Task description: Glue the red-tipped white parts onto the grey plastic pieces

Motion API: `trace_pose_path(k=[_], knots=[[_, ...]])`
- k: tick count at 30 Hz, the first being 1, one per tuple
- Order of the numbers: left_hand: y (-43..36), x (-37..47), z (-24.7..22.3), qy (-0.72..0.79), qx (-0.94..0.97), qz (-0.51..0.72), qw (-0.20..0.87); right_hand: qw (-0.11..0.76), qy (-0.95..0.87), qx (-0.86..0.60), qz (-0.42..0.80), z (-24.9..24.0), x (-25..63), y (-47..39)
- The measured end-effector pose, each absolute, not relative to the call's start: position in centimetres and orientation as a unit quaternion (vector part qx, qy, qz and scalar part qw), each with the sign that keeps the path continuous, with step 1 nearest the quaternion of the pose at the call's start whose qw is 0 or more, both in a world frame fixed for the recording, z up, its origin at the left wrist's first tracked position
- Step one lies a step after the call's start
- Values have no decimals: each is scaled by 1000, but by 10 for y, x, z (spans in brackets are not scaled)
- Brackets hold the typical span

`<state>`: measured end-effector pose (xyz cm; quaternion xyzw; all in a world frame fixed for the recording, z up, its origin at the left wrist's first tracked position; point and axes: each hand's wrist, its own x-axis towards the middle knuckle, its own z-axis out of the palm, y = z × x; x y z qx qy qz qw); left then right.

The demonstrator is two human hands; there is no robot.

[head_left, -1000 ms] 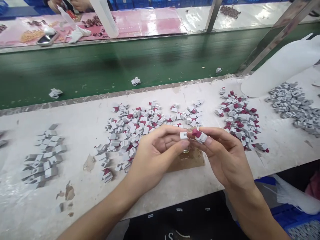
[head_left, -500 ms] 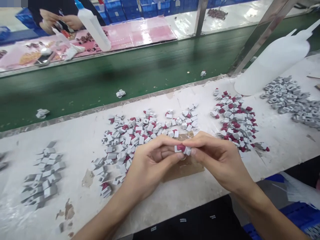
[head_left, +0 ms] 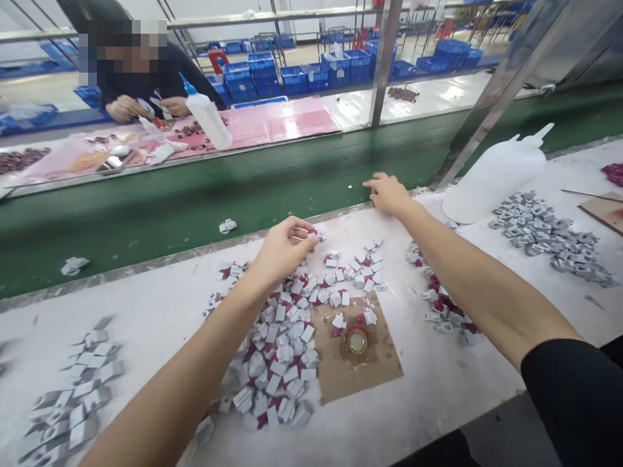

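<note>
My left hand (head_left: 283, 248) is raised over the back of the pile, thumb and fingers closed on a small grey-and-red plastic part (head_left: 313, 233). My right hand (head_left: 389, 194) reaches to the green belt's near edge with its fingers stretched apart; nothing shows in them, though the space beneath the palm is hidden. Between my arms lies a heap of grey-and-red parts (head_left: 277, 350). A brown cardboard piece (head_left: 335, 383) carries a small round cap (head_left: 357, 340) of liquid and a couple of the parts.
The green belt (head_left: 282, 181) runs across, bearing grey parts (head_left: 227, 226). A big white squeeze bottle (head_left: 496, 172) leans at right beside plain grey parts (head_left: 545, 233). More grey parts (head_left: 73, 389) lie left. Opposite, a person works at a pink-covered bench (head_left: 287, 120). A metal post (head_left: 384, 65) stands beyond.
My hands have parted from holding one part together above the cardboard. The left moved back and left; the right went forward to the belt. The view tilted up, uncovering the cap.
</note>
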<state>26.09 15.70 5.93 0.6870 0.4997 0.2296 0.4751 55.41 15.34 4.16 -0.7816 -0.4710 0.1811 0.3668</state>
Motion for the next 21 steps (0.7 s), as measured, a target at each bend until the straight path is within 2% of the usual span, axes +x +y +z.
trace_pose_path(k=[5, 10, 14, 18, 21], knots=[[210, 336, 46, 518, 670, 199, 493, 437, -440, -741, 258, 38, 550, 153], [243, 388, 37, 540, 656, 176, 497, 539, -416, -654, 330, 44, 532, 84], [249, 392, 34, 550, 671, 188, 460, 578, -386, -627, 351, 51, 514, 25], [232, 367, 44, 539, 692, 200, 437, 557, -351, -657, 368, 48, 483, -39], [193, 327, 58, 517, 705, 211, 437, 448, -365, -738, 347, 29, 468, -96]])
